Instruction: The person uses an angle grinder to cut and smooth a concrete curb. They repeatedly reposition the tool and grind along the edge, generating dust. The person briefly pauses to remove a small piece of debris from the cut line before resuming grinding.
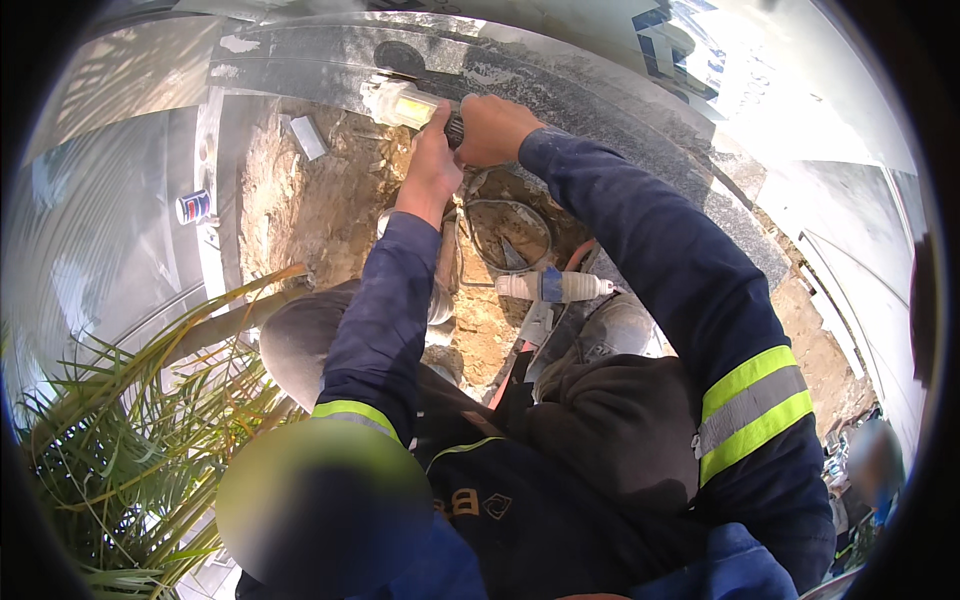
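My left hand (433,165) and my right hand (493,130) are both closed around a dusty power tool (402,104) that looks like an angle grinder. Its pale body carries a yellow label, and my right hand covers the dark rear part. The tool's far end sits at the lower edge of a dark grey stone slab (480,68); whether it touches the stone I cannot tell. Dust coats the stone there. Between my knees, a white and blue industrial plug connector (557,287) lies beside a looped cable (548,222).
Sandy, broken ground (300,200) lies below the slab. At left a blue, red and white can (194,207) rests on a pale surface, and a small grey block (308,137) stands nearby. Palm leaves (130,440) crowd the lower left. Another person (872,470) is at the far right.
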A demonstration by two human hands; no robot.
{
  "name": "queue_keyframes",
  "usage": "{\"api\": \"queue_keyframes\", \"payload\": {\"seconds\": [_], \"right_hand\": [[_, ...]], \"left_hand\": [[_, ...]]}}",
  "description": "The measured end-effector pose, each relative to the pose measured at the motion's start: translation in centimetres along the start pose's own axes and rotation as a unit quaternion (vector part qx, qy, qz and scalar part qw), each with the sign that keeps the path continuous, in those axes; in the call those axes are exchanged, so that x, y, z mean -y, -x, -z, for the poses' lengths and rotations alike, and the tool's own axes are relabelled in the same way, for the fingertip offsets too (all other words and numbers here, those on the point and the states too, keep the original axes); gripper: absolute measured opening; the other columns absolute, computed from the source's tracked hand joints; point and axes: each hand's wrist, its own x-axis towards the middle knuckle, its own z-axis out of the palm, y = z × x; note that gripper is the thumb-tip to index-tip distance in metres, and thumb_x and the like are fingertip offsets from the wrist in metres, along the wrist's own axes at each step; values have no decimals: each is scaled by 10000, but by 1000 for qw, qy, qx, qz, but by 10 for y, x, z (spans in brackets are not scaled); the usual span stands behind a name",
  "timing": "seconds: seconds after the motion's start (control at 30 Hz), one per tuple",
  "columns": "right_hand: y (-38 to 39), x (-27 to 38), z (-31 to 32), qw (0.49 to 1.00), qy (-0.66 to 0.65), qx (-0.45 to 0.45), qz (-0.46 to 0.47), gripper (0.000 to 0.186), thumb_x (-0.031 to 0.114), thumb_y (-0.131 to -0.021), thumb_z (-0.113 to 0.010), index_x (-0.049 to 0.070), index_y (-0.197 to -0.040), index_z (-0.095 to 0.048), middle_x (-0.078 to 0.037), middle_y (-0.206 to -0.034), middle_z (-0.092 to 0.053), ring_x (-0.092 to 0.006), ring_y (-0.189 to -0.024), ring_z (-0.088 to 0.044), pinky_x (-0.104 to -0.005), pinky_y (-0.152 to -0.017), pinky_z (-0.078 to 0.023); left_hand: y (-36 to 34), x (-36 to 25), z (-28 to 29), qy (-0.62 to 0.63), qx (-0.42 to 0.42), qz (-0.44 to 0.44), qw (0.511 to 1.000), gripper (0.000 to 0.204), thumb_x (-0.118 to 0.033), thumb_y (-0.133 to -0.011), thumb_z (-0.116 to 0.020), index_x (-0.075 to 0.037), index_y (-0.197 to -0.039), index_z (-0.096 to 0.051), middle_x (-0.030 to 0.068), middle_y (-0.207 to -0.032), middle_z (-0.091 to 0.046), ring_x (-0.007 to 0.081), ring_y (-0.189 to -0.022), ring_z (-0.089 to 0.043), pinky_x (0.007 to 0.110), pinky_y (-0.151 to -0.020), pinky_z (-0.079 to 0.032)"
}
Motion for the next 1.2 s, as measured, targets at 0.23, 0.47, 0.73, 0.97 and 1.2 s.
{"api": "queue_keyframes", "payload": {"seconds": [0.23,0.47,0.73,0.97,1.2], "right_hand": [[37,-3,4,1000,9,-8,-19,501,262,-770,-800,-84,-1115,-689,-269,-1080,-768,-418,-1049,-762,-481,-894,-618],[32,2,4,1000,10,-9,-5,516,265,-777,-791,-72,-1151,-678,-265,-1111,-760,-411,-1070,-755,-479,-909,-614],[3,2,-2,1000,11,17,-20,518,259,-770,-788,-71,-1159,-696,-254,-1105,-767,-399,-1058,-762,-480,-884,-619],[46,-6,-2,999,-4,-51,-16,439,236,-770,-778,-67,-1078,-704,-260,-1039,-770,-411,-1005,-770,-482,-868,-620],[19,-7,-2,1000,2,-9,-18,440,222,-762,-779,-69,-1084,-711,-249,-1053,-773,-400,-1011,-772,-483,-866,-619]], "left_hand": [[28,20,-20,-10,-19,15,1000,398,-390,-1120,-572,-76,-1360,-617,71,-1272,-724,213,-1183,-696,415,-1006,-558],[22,18,-10,-8,-12,9,1000,388,-376,-1130,-548,-79,-1374,-604,72,-1283,-713,223,-1193,-687,422,-1034,-539],[-1,7,-1,-4,-17,-3,1000,390,-382,-1128,-551,-82,-1371,-599,79,-1309,-715,218,-1199,-690,410,-1026,-551],[36,27,-22,-3,-7,-3,1000,358,-360,-1134,-545,-79,-1346,-610,62,-1275,-722,202,-1164,-701,396,-1012,-556],[13,18,-11,1,-10,-1,1000,385,-363,-1152,-494,-60,-1372,-584,100,-1321,-691,240,-1209,-672,435,-1048,-535]]}}
